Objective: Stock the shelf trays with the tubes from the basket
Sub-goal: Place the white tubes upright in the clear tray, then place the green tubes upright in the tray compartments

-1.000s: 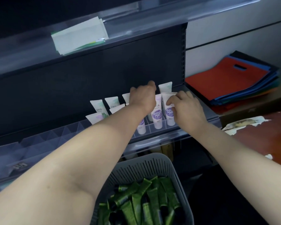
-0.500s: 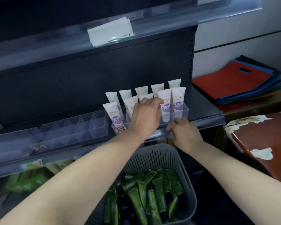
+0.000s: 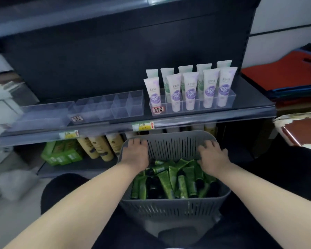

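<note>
Green tubes [image 3: 166, 182] lie heaped in the grey basket [image 3: 169, 207], just near of the left grip [image 3: 136, 155], curled over its far rim, and the right grip [image 3: 213, 158], hold unclear

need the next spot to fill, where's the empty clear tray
In the head view, the empty clear tray sits on the shelf left of centre, left of the tray of white and purple tubes, above and left of the grey basket.

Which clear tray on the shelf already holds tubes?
The rightmost tray, filled with upright white tubes, purple-labelled in front; the clear trays to its left hold none.
</note>
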Tool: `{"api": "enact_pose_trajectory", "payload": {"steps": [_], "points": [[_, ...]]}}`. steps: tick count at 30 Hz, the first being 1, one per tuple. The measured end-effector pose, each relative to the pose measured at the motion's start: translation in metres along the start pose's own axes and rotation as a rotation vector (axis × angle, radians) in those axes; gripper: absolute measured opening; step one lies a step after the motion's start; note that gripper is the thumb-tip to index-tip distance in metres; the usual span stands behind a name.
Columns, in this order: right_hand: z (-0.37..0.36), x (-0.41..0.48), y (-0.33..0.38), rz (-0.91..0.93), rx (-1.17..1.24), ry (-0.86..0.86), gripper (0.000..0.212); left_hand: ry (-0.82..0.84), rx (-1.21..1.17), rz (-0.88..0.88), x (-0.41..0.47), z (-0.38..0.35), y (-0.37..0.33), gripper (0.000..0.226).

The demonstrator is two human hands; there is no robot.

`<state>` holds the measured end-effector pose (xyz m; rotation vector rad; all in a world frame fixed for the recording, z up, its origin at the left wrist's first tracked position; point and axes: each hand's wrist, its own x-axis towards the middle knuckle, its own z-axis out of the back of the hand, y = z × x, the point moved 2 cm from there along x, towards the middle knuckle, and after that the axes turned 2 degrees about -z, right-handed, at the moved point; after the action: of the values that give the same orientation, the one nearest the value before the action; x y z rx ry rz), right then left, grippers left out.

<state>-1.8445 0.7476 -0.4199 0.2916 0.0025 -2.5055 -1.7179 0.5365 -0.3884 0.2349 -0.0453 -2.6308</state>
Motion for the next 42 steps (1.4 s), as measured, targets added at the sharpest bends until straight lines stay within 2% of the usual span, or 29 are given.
{"api": "enact_pose_trajectory", "payload": {"steps": [3,5,8,13,28,34,37,40,42], "points": [[-0.012,-0.006,0.004,-0.028,0.008,0.046,0.048,0.149,0.018,0.119,-0.009,-0.021,0.020,0.070],[-0.017,-0.010,0.005,-0.014,-0.025,0.031,0.047,0.201,-0.051,0.196,-0.013,-0.033,0.027,0.065],[-0.018,-0.011,0.012,0.007,-0.049,0.023,0.045,0.166,-0.118,0.220,-0.015,-0.046,0.035,0.053],[-0.017,-0.006,0.030,0.003,-0.075,0.074,0.042,0.086,-0.099,0.230,-0.017,-0.056,0.051,0.048],[-0.011,0.017,0.155,0.258,0.027,0.115,0.039,0.184,-0.136,0.516,-0.021,-0.049,0.170,0.051],[-0.003,0.030,0.172,0.213,-0.023,0.229,0.042,0.164,-0.154,0.478,-0.017,-0.045,0.190,0.055],[0.006,0.037,0.183,0.274,-0.179,0.137,0.034,0.156,-0.114,0.470,-0.013,-0.045,0.190,0.055],[0.013,0.051,0.200,0.371,-0.158,0.029,0.028,0.137,-0.040,0.459,-0.008,-0.047,0.195,0.051],[0.013,0.064,0.210,0.394,-0.123,0.013,0.024,0.181,0.036,0.405,-0.002,-0.049,0.200,0.046]]}}
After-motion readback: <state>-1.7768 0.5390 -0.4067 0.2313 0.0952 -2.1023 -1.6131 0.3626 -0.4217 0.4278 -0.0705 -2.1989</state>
